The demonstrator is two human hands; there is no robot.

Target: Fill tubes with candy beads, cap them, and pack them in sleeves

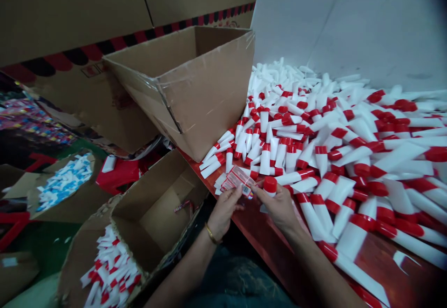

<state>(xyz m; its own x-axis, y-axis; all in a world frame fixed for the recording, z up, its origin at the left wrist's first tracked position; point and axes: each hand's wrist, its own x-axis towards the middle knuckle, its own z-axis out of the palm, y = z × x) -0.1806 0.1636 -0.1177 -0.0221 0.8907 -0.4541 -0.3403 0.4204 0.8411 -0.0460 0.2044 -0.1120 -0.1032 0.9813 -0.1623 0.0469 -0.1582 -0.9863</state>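
Pinching a few printed slips (239, 177) between thumb and fingers: left hand (222, 209), nearly closed, slips fanned out just ahead of the fingertips, red-and-white print, what looks like a barcode on the near one. Print too small to read. Gold-coloured bangle (211, 234) on that wrist.

Right hand (278, 205) curled round one red-capped tube (270, 186), cap up; most of the body hidden by the fingers. Its thumb and index side sits right at the slips' right edge; can't tell if it's gripping them too. Hands close together, over the near edge of the red table (267, 247).

Around the right hand: big loose pile of white tubes (323, 159) with red caps, starting just beside it and running out ahead and to the right, lying every which way. Far part of the pile shows mostly white. Pale panel (349, 28) behind it.

Around the left hand: tall open carton (209, 98) ahead and to the left, standing beside the pile, tape along its corner. Directly left and lower, another open box (139, 226) with a small wrapper (183, 206) inside. Further left and nearer the body, a heap of small red-and-white pieces (111, 273) in a carton. Well off to the left, a box of blue-and-white pieces (66, 182).
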